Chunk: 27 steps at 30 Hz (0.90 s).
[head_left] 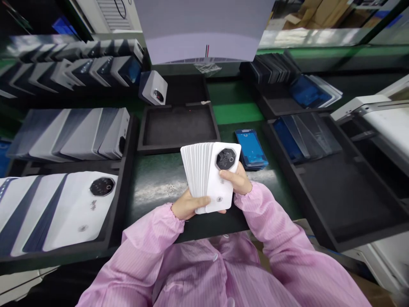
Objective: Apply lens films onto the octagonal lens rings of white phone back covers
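A fanned stack of white phone back panels [196, 170] is held upright, slightly tilted, over the bench in front of me. The front panel [220, 187] carries a black octagonal camera print and small markings. My left hand [191, 204] grips the stack's lower left, its thumb across the front and fingertips showing below. At the right edge my right hand [239, 179] is closed on the front panel, thumb just under the camera print; its other fingers are hidden behind. A small pile of blue-faced phone-shaped pieces [252, 148] lies on the bench beyond my right hand.
Left trays [126, 187] hold rows of white and dark panels [79, 209]. A black foam tray [179, 147] lies ahead, with a white panel stack [155, 87] behind it. Right trays [358, 204] carry dark and blue sheets [306, 136]. A large pale board [204, 30] hangs overhead.
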### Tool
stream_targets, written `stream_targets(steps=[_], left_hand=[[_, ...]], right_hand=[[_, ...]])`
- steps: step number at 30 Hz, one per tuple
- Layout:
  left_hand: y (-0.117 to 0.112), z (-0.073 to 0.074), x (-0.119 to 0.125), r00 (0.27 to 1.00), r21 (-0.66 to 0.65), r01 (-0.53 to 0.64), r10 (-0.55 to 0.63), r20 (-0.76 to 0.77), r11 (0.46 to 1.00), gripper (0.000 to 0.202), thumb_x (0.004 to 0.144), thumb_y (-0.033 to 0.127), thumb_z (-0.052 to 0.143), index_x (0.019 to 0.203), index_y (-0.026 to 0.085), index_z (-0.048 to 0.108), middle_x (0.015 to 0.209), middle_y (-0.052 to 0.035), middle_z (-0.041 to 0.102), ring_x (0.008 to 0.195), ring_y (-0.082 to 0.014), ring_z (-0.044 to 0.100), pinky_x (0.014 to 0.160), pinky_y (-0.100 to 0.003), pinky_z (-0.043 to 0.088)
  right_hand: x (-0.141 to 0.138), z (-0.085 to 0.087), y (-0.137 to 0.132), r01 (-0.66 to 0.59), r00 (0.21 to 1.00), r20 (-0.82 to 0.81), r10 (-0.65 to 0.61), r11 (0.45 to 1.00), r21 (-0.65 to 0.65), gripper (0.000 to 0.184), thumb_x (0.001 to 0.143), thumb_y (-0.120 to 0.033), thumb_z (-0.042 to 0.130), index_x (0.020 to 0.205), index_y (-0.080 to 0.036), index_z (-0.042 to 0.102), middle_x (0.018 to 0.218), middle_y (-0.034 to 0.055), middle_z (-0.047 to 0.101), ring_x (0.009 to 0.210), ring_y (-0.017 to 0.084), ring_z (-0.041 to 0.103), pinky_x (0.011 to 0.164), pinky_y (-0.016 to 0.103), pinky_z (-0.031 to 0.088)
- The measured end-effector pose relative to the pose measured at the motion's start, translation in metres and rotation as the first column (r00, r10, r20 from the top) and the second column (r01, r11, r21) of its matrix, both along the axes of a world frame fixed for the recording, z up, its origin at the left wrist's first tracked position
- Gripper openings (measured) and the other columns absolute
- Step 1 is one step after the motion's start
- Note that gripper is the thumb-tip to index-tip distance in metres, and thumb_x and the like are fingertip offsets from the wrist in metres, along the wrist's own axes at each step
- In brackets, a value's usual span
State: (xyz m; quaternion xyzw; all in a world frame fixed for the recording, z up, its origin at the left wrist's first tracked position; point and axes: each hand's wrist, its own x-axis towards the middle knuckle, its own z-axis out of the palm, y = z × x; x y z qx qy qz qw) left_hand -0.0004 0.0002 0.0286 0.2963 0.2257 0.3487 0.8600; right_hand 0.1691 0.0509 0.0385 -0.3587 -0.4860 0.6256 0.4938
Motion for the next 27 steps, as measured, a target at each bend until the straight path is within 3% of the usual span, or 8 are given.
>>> stream_targets(steps=[3, 11, 14, 17, 20, 21, 23, 27], left_hand=[[-0.001, 0.0, 0.0, 0.999, 0.03, 0.01, -0.008, -0.051, 0.999, 0.05, 0.067, 0.026, 0.079, 0.112, 0.014, 0.062, 0.095, -0.0108, 0.073, 0.079, -0.0312, 0.072, 0.078, -0.049, 0.058], [-0.002, 0.001, 0.0, 0.99, 0.07, 0.03, -0.02, -0.138, 0.997, 0.043, 0.072, 0.029, 0.074, 0.109, 0.012, 0.062, 0.092, -0.0117, 0.074, 0.078, -0.0292, 0.072, 0.078, -0.044, 0.056], [-0.002, -0.001, 0.0, 0.99, 0.077, 0.023, -0.012, -0.142, 0.997, 0.039, 0.071, 0.029, 0.075, 0.105, 0.012, 0.064, 0.088, -0.0111, 0.075, 0.076, -0.028, 0.072, 0.076, -0.041, 0.056], [-0.002, -0.002, 0.002, 0.986, 0.09, 0.013, 0.002, -0.165, 0.996, 0.038, 0.07, 0.03, 0.076, 0.102, 0.011, 0.066, 0.087, -0.0107, 0.075, 0.076, -0.0264, 0.072, 0.076, -0.039, 0.056], [-0.002, 0.0, 0.004, 0.977, 0.133, 0.011, 0.018, -0.213, 0.991, 0.037, 0.07, 0.033, 0.075, 0.098, 0.01, 0.067, 0.084, -0.0111, 0.075, 0.075, -0.0252, 0.072, 0.077, -0.038, 0.056], [-0.003, 0.001, 0.005, 0.973, 0.152, 0.008, 0.027, -0.229, 0.988, 0.037, 0.07, 0.034, 0.075, 0.097, 0.009, 0.067, 0.082, -0.011, 0.075, 0.075, -0.0248, 0.072, 0.077, -0.038, 0.055], [-0.003, 0.003, 0.005, 0.966, 0.174, -0.003, 0.048, -0.255, 0.985, 0.038, 0.069, 0.035, 0.076, 0.096, 0.009, 0.067, 0.079, -0.0104, 0.075, 0.075, -0.0243, 0.071, 0.078, -0.037, 0.055], [-0.006, 0.006, 0.006, 0.961, 0.165, -0.012, 0.057, -0.269, 0.986, 0.042, 0.067, 0.037, 0.077, 0.097, 0.009, 0.065, 0.078, -0.0099, 0.074, 0.074, -0.024, 0.071, 0.076, -0.037, 0.055]], right_hand=[[0.002, -0.001, 0.0, -0.018, 1.0, 0.003, 0.018, 0.999, 0.041, 0.044, 0.068, -0.041, 0.076, 0.104, -0.019, 0.061, 0.094, 0.0055, 0.067, 0.089, 0.025, 0.065, 0.081, 0.041, 0.054], [0.002, 0.0, -0.001, -0.047, 0.999, 0.016, 0.045, 0.99, 0.137, 0.055, 0.069, -0.04, 0.074, 0.118, -0.022, 0.056, 0.116, 0.0065, 0.063, 0.116, 0.029, 0.056, 0.1, 0.042, 0.044], [0.002, 0.003, 0.002, -0.029, 0.999, -0.027, 0.033, 0.99, 0.141, 0.065, 0.073, -0.06, 0.063, 0.124, -0.021, 0.052, 0.122, 0.009, 0.06, 0.117, 0.031, 0.055, 0.098, 0.044, 0.046], [0.009, 0.02, 0.008, 0.158, 0.987, -0.029, -0.156, 0.96, 0.23, 0.067, 0.078, -0.07, 0.047, 0.125, -0.023, 0.049, 0.13, 0.0102, 0.054, 0.113, 0.029, 0.057, 0.095, 0.046, 0.048], [0.017, 0.055, 0.014, 0.328, 0.91, 0.113, -0.399, 0.859, 0.394, 0.039, 0.08, -0.052, 0.061, 0.109, -0.025, 0.057, 0.117, 0.007, 0.061, 0.101, 0.023, 0.062, 0.091, 0.041, 0.049], [0.018, 0.069, 0.014, 0.3, 0.884, 0.203, -0.421, 0.844, 0.445, 0.031, 0.079, -0.045, 0.065, 0.101, -0.024, 0.06, 0.108, 0.0058, 0.064, 0.095, 0.021, 0.062, 0.088, 0.038, 0.05], [0.016, 0.094, 0.015, 0.128, 0.824, 0.424, -0.376, 0.852, 0.507, 0.024, 0.076, -0.04, 0.07, 0.089, -0.021, 0.063, 0.089, 0.0037, 0.065, 0.083, 0.019, 0.062, 0.079, 0.034, 0.05], [0.005, 0.124, 0.018, -0.22, 0.597, 0.751, -0.283, 0.842, 0.492, 0.019, 0.073, -0.034, 0.073, 0.073, -0.018, 0.063, 0.073, 0.0012, 0.062, 0.069, 0.015, 0.057, 0.066, 0.029, 0.045]])
